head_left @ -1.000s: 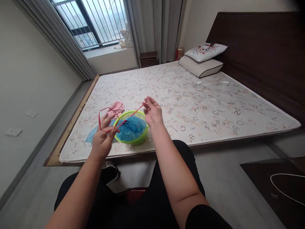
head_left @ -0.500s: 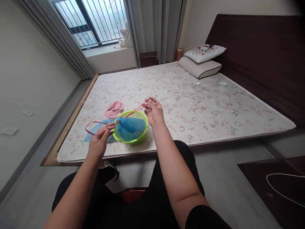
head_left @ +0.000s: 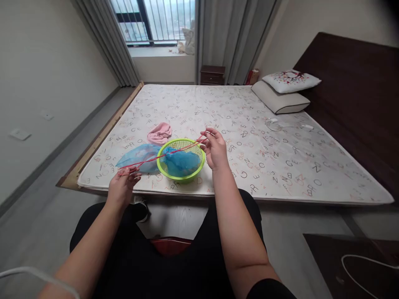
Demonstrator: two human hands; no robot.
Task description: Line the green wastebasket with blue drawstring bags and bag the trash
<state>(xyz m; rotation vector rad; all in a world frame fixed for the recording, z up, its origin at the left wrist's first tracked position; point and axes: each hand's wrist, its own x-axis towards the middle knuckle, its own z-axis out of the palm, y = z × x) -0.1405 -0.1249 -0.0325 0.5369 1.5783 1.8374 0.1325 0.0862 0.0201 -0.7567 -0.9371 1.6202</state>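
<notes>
1. Overall, a room with a pale wall (head_left: 46,70) on one side and a barred window (head_left: 158,20) hung with grey curtains (head_left: 237,41) straight ahead.
2. Filling most of the view, a bare mattress (head_left: 264,174) printed with scattered black and pink letters lies on a low wooden bed frame (head_left: 99,137), with a dark headboard (head_left: 349,91) along its right side.
3. On the floor at the lower right is a dark mat (head_left: 346,265), with a white cable (head_left: 364,259) lying on it. Beyond the mattress stands a small dark bedside cabinet (head_left: 212,75).
4. Two pillows sit at the far corner of the mattress: a plain beige pillow (head_left: 279,101) and, leaning against it, a white pillow (head_left: 291,81) with a tree print.
5. Near the mattress's front edge is a lime-green plastic basket (head_left: 181,178). Sheer blue fabric (head_left: 182,164) is bunched inside it and runs over the rim to spread on the mattress to the left. A crumpled pink cloth (head_left: 159,133) lies just behind the basket.
6. A thin red cord (head_left: 149,159) stretches across the blue fabric and the basket, between the two hands.
7. The left hand (head_left: 123,189) pinches one end of the cord in front of the spread fabric, while the right hand (head_left: 215,148) grips the other end beyond the basket's right rim, its fingers curled around it.
</notes>
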